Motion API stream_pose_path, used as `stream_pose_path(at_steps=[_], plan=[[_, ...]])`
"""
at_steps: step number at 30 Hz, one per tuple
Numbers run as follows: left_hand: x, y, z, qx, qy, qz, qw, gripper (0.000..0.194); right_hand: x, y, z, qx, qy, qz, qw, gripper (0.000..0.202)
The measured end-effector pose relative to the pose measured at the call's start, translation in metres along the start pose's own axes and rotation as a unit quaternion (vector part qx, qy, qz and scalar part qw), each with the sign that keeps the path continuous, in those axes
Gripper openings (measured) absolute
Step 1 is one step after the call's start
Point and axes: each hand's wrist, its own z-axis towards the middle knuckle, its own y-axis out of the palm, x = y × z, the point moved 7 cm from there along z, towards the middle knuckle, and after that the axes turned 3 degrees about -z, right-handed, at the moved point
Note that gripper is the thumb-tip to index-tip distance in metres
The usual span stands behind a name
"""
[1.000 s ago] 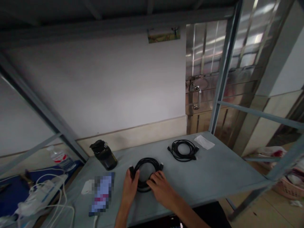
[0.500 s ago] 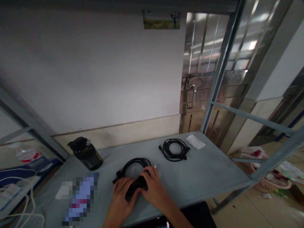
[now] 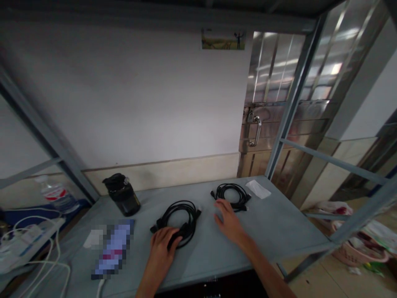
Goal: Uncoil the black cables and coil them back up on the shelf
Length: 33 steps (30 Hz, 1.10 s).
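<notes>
Beside the bottle lies a coiled black cable (image 3: 192,207) with plugs on it. My left hand (image 3: 163,250) rests at its near left side, thumb and fingers closed around a thick black part of it; the palm hides some of this. Farther right is a second coiled black cable (image 3: 228,186), its connectors at the sides. My right hand (image 3: 230,223) reaches to its near edge, thumb and fingers apart and nothing between them. Whether the fingertips touch that coil I cannot tell.
On the grey table (image 3: 273,227) stand a black bottle (image 3: 122,196) and a blurred blue packet (image 3: 114,248). A white paper (image 3: 258,189) lies at the back right. White cords (image 3: 56,248) and a water bottle (image 3: 58,194) are at the left. A metal frame post (image 3: 288,107) rises behind.
My right hand has left the black part both hands held and moved right to the second coil. My left hand stays at the first coil. The view has shifted slightly.
</notes>
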Motion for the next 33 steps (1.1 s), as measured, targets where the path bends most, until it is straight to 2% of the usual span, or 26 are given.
stream_pose_path(at_steps=[2,4,7,9,13,16,21,26,28,33], plan=[[-0.001,0.000,-0.001,0.005,0.000,0.010,1.000,0.042,0.038,-0.026,0.002,0.012,0.014,-0.033,0.999,0.040],[-0.001,0.000,-0.001,0.000,0.002,0.020,1.000,0.039,0.066,-0.045,-0.001,0.017,0.022,-0.061,0.998,0.035],[0.000,0.000,-0.002,-0.015,0.015,0.037,0.999,0.048,0.086,-0.057,-0.010,0.013,0.018,-0.087,0.996,0.027],[-0.001,0.001,-0.003,-0.025,0.018,0.046,0.998,0.048,0.088,-0.055,-0.015,0.007,0.011,-0.097,0.995,0.025],[-0.005,0.005,-0.003,-0.050,-0.003,0.064,0.997,0.032,0.089,-0.049,-0.016,0.002,0.007,-0.108,0.994,0.023],[-0.005,0.005,-0.004,-0.042,-0.020,0.083,0.995,0.023,0.090,-0.049,-0.016,0.001,0.015,-0.111,0.994,0.019],[-0.014,0.001,-0.007,-0.015,-0.037,0.108,0.993,0.033,0.088,-0.053,-0.018,-0.004,0.026,-0.107,0.994,0.019],[-0.022,0.006,-0.011,-0.029,-0.007,0.121,0.992,0.034,0.085,-0.056,-0.018,-0.006,0.034,-0.099,0.994,0.020],[-0.020,0.006,-0.012,-0.022,0.000,0.127,0.992,0.033,0.084,-0.057,-0.018,-0.006,0.035,-0.095,0.995,0.021],[-0.006,0.004,-0.010,0.005,0.030,0.120,0.992,0.047,0.083,-0.059,-0.016,-0.004,0.043,-0.073,0.996,0.023]])
